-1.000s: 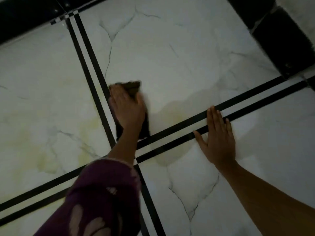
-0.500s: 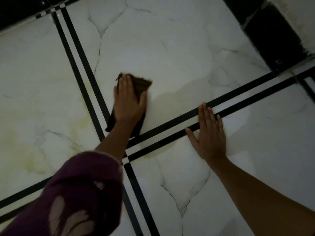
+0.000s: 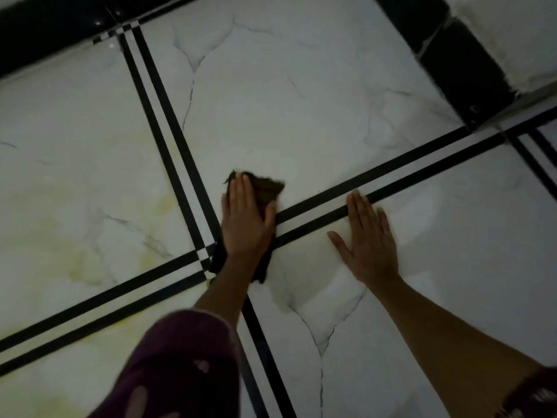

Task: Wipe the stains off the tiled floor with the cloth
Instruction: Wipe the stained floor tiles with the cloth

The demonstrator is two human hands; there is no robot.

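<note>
A dark brown cloth (image 3: 266,188) lies on the white marble-look tiled floor (image 3: 301,101), next to where the black double border lines cross. My left hand (image 3: 245,221) presses flat on the cloth, covering most of it; its corners stick out beyond the fingers and at the wrist. My right hand (image 3: 369,239) rests flat on the floor with fingers spread, to the right of the cloth and just below the black lines, holding nothing. Yellowish stains (image 3: 75,254) spread over the tile to the left. A faint wet-looking patch (image 3: 422,212) surrounds the right hand.
Black skirting tiles (image 3: 54,28) run along the far edge and another black block (image 3: 458,67) stands at the upper right. My purple sleeve (image 3: 180,363) fills the lower left foreground.
My left hand has slid the cloth toward me and to the right, onto the crossing of the black lines. My right hand has stayed planted on the floor.
</note>
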